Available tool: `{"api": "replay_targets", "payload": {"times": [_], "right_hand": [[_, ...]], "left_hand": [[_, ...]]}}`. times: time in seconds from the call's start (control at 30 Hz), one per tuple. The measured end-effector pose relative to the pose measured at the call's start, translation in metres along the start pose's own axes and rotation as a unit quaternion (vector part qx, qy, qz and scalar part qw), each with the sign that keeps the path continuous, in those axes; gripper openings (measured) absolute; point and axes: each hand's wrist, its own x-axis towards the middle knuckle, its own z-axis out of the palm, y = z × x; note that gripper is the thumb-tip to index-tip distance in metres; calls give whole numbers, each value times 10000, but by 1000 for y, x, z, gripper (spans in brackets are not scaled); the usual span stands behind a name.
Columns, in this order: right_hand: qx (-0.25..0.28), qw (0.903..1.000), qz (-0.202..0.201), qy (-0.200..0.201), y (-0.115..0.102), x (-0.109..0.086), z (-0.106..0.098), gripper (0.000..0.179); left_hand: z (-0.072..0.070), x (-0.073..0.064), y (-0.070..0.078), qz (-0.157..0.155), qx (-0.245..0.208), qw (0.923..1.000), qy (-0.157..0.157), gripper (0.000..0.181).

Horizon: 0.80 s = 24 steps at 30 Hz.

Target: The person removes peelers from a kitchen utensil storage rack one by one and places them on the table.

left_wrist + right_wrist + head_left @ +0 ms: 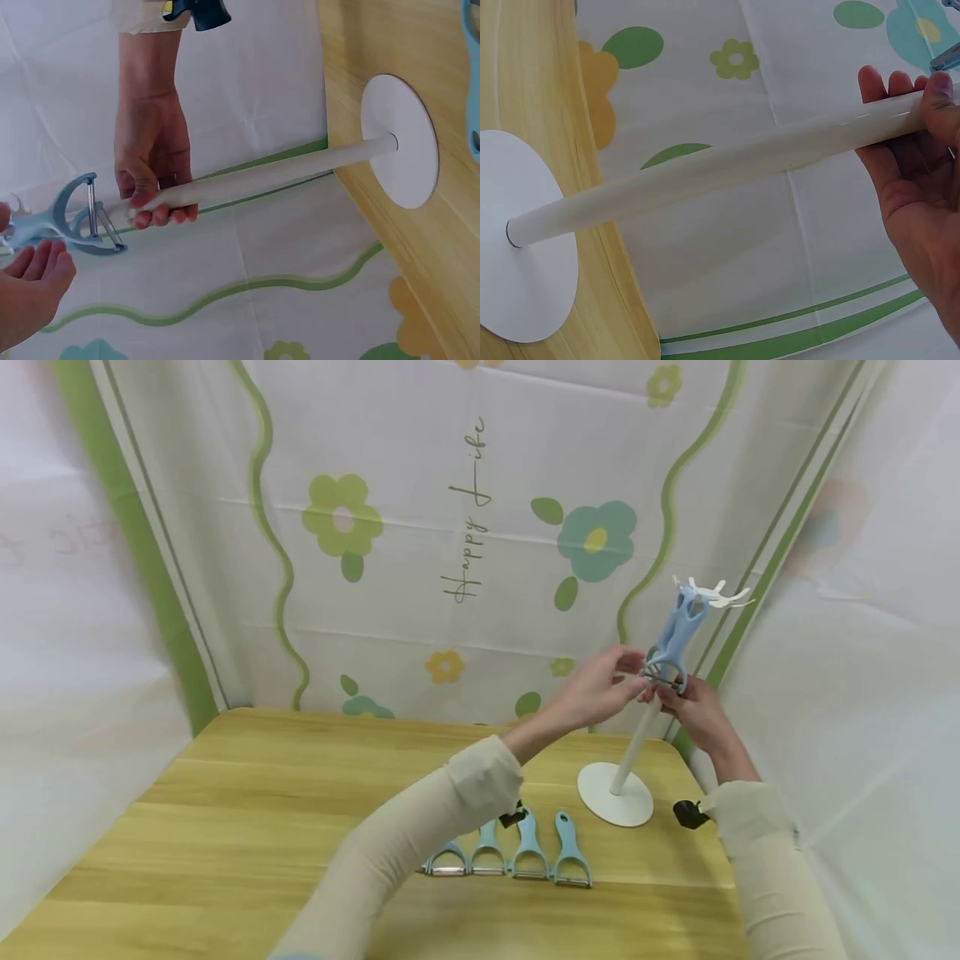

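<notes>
A white stand has a round base (600,800), a pole (727,169) and curved hooks (718,595) at its top. At least two light-blue peelers (681,631) hang from the hooks, overlapping, blades down. My right hand (697,714) grips the pole just below their blades, its fingers and thumb curled round it in the right wrist view. My left hand (596,689) is beside the hanging peelers, fingers loosely bent and thumb apart. In the left wrist view those fingers (49,262) lie close to the peelers (71,217); contact is unclear.
Several light-blue peelers (567,847) lie in a row on the wooden table (292,793), the leftmost partly behind the left sleeve (420,827). A flowered white curtain (420,468) hangs behind the table, with white sheets at both sides.
</notes>
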Motion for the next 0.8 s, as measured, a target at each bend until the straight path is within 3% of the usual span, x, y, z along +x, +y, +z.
{"api": "replay_targets", "payload": {"times": [0.17,0.37,0.6,0.8], "right_hand": [[357,9993,-82,-19,2,0,2,15],[534,9984,-178,-59,3,1,4,18],[738,9970,179,147,1,1,6,24],[462,9986,180,158,0,-1,5,28]], "left_hand": [[8,29,12,-104,-211,9992,331,47],[14,52,20,-331,-298,9979,469,45],[15,62,23,-618,-711,9947,401,39],[11,65,27,-590,-816,9948,176,35]]}}
